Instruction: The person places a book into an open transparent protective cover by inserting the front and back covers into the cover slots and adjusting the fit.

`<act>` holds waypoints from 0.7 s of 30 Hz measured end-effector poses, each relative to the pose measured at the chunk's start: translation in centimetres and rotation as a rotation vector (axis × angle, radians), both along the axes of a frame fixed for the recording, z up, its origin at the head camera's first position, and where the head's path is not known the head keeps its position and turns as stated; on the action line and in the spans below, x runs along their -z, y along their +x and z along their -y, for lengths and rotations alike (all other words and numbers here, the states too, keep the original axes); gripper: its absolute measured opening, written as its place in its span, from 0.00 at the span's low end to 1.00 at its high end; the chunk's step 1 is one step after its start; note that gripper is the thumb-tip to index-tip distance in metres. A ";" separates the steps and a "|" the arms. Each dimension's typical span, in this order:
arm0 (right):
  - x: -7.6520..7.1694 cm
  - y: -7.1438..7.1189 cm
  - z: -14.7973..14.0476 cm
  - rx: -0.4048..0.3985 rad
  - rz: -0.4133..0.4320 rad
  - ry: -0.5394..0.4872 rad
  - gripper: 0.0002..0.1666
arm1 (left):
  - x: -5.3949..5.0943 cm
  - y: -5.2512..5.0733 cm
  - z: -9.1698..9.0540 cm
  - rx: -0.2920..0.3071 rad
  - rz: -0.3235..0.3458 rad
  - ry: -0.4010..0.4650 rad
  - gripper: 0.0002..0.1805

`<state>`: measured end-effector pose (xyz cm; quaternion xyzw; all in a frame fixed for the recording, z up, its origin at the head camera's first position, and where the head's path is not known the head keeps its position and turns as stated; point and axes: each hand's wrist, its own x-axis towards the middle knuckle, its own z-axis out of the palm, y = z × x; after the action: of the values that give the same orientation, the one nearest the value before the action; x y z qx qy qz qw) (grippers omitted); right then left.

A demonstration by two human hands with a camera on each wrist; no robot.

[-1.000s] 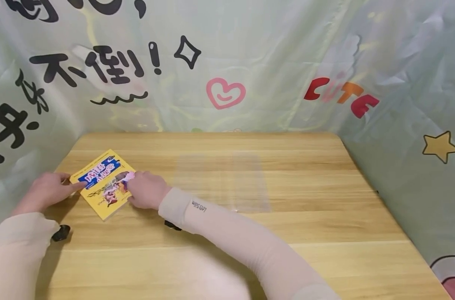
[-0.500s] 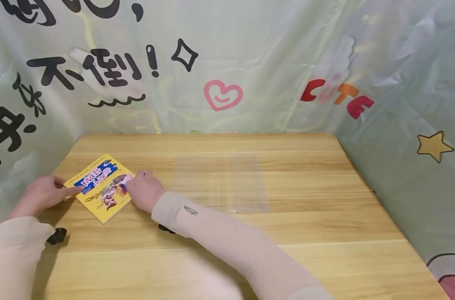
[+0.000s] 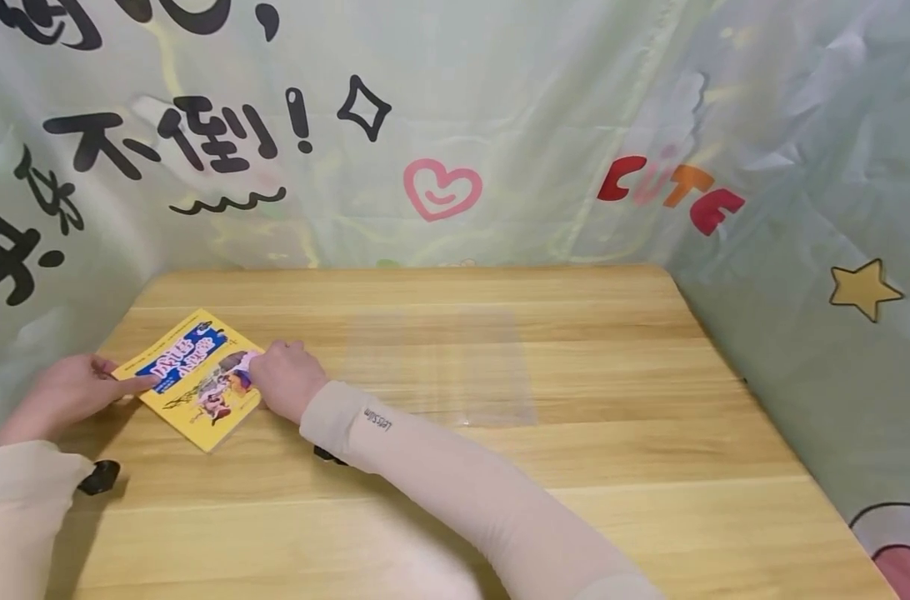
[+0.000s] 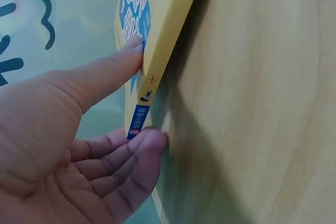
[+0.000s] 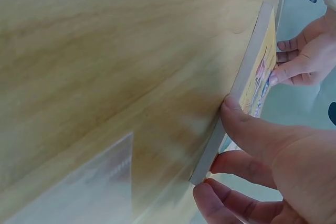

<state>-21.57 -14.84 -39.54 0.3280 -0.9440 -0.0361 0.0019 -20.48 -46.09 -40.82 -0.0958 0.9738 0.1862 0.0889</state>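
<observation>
A yellow paperback book (image 3: 200,421) with a blue title band and cartoon figures lies turned at an angle on the left part of the wooden table. My left hand (image 3: 68,392) holds its left corner. In the left wrist view, that thumb lies on the cover while the other fingers curl at the end of the spine (image 4: 152,80). At the opposite corner, my right hand (image 3: 288,379) grips the book. The right wrist view has the right thumb against the pale page edge (image 5: 251,59) and the index finger bent at the cover side.
A clear plastic sheet or cover (image 3: 492,367) lies flat on the table (image 3: 612,450), right of the right hand. Printed fabric (image 3: 545,125) rises behind the table and along both sides. Black wrist cameras (image 3: 98,477) sit on the sleeves.
The book has shifted slightly left, with my left hand moving left and a little down. My right hand stays at its corner. The head view has drifted slightly.
</observation>
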 end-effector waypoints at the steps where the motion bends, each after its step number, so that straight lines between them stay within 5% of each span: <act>1: -0.1 0.0 0.0 -0.003 0.001 -0.004 0.19 | -0.1 0.1 0.1 -0.009 0.000 0.020 0.42; 7: -0.3 0.0 0.0 -0.007 0.007 0.000 0.21 | 0.1 0.2 0.7 -0.071 -0.014 0.185 0.38; 15: -0.1 0.3 -0.1 -0.017 -0.028 0.010 0.18 | 1.2 0.2 0.8 -0.260 0.022 0.483 0.42; 21: -0.3 0.2 0.2 0.004 0.029 0.000 0.15 | 0.9 0.4 0.7 -0.233 0.082 0.660 0.22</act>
<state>-21.41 -15.00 -39.22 0.3268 -0.9445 -0.0314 -0.0117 -20.04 -46.77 -41.71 -0.1795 0.8393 0.4959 0.1322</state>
